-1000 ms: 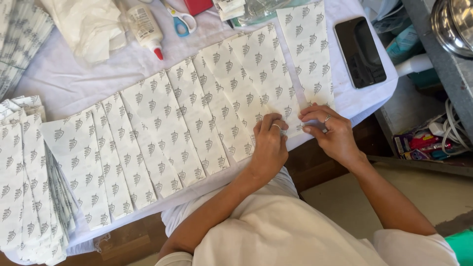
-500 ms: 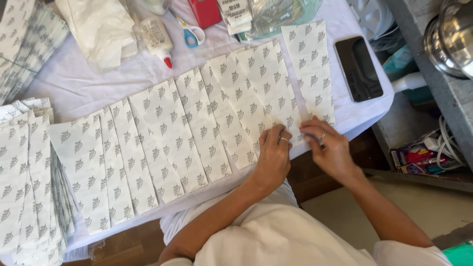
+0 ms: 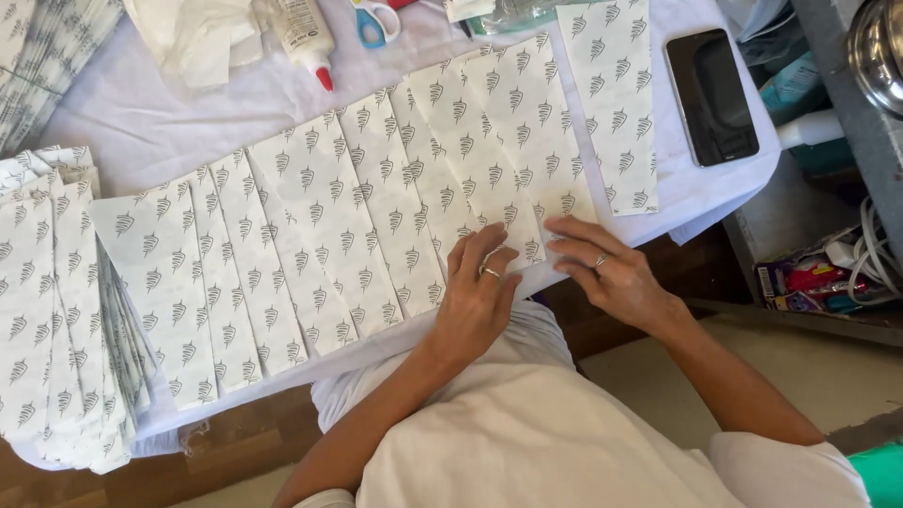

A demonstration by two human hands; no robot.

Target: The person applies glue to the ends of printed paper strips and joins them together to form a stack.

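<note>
Head view: the bench point(image 3: 188, 122) carries a white cloth, with patterned paper strips point(image 3: 357, 216) laid overlapping in a row. The left hand point(image 3: 480, 292) lies flat, fingers extended, pressing the strips' near ends; the right hand point(image 3: 607, 273) is also flat beside it, gripping nothing. A phone point(image 3: 710, 94), glue bottle point(image 3: 303, 33) and scissors point(image 3: 376, 19) lie along the far side. A strip stack point(image 3: 47, 310) sits at the left.

Paper strips point(image 3: 376, 216): white, printed with rows of small grey leaf motifs
Tabletop point(image 3: 169, 132) cloth: plain white
Glue bottle point(image 3: 303, 33): white, red tip
Scissors point(image 3: 374, 21): blue handles
Phone point(image 3: 711, 94): black
My shirt point(image 3: 527, 423): white
</note>
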